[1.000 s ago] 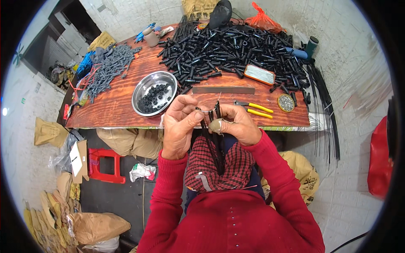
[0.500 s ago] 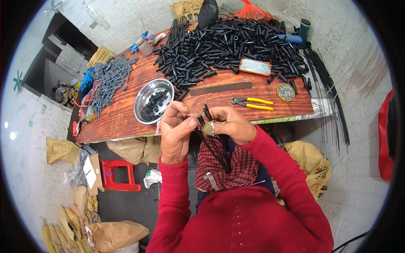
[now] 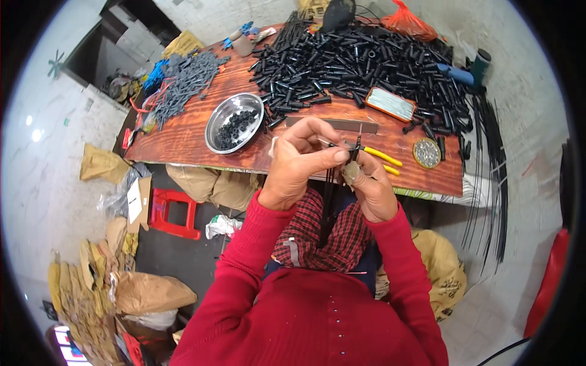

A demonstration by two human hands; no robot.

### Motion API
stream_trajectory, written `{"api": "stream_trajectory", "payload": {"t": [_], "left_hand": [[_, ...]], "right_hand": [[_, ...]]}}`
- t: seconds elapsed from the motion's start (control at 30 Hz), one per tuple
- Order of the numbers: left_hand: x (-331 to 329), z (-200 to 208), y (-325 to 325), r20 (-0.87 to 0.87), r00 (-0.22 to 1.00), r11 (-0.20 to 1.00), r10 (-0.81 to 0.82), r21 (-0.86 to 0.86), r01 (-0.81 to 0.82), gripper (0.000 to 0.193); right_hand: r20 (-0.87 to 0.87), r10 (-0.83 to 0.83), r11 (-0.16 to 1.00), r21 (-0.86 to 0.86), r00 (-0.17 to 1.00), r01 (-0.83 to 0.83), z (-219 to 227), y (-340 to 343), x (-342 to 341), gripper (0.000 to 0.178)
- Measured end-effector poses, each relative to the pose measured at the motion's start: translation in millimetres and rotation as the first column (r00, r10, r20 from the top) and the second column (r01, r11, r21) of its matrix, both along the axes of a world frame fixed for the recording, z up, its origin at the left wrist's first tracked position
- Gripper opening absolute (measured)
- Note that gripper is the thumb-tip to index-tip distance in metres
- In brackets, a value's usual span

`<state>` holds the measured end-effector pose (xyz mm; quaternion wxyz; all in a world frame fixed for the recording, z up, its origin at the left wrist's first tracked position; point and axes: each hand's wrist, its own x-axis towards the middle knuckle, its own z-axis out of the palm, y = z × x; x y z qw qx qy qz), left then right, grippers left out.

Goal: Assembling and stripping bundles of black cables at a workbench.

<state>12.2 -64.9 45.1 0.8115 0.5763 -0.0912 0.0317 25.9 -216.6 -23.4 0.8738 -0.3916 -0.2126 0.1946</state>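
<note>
Above the front edge of the table, my left hand (image 3: 302, 160) pinches a thin piece with a pale metallic tip between thumb and fingertips; its full shape is hidden. Beside it, my right hand (image 3: 373, 186) is closed round a slim black rod (image 3: 358, 149) that stands upright with a thin point. A greyish-beige wrap (image 3: 350, 173) covers its thumb. Long black strips (image 3: 328, 204) hang below the hands over the checked cloth on my lap. Just behind the right hand lie pliers with yellow handles (image 3: 383, 157), their jaws partly hidden by my fingers.
A steel bowl (image 3: 211, 141) of small black rings stands left of a flat bar (image 3: 348, 124). Black tubes (image 3: 342, 67) are heaped behind. An orange-rimmed box of metal pins (image 3: 390, 104) and a round tub (image 3: 426, 152) sit right. Grey parts (image 3: 186, 85) lie far left; a red stool (image 3: 173, 229) stands below.
Both hands have moved right and slightly up in the view, and the whole scene has shifted as my head turned. The left fingertips now sit close beside the rod's upper end.
</note>
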Motion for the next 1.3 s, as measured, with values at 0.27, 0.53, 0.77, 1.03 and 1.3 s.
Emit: {"api": "stream_trajectory", "payload": {"t": [0.27,0.53,0.77,1.03,1.3], "left_hand": [[14.1,4.3,-7.9,0.013,0.999,0.999,-0.040,-0.010,0.040,0.023],[23.3,-9.0,26.9,0.033,0.996,0.994,-0.078,-0.071,0.080,0.017],[19.6,-24.6,99.5,0.025,0.999,0.978,0.025,-0.207,-0.019,0.018],[18.1,-43.0,169.2,0.083,0.975,0.974,0.205,0.084,-0.212,0.030],[97.7,-128.6,302.3,0.556,0.755,0.116,0.349,0.773,-0.623,0.013]], "right_hand": [[0.028,-0.075,0.997,-0.010,0.997,0.076,6.8,-9.5,7.6,0.026],[-0.018,-0.095,0.986,-0.140,0.995,0.091,7.1,16.5,10.8,0.045],[-0.004,0.016,0.966,-0.258,1.000,-0.017,16.7,83.1,24.6,0.046],[-0.032,-0.010,0.934,-0.356,0.999,-0.002,10.5,120.0,43.3,0.040],[0.024,-0.038,0.911,-0.409,0.999,0.044,5.1,121.0,45.2,0.026]]}}
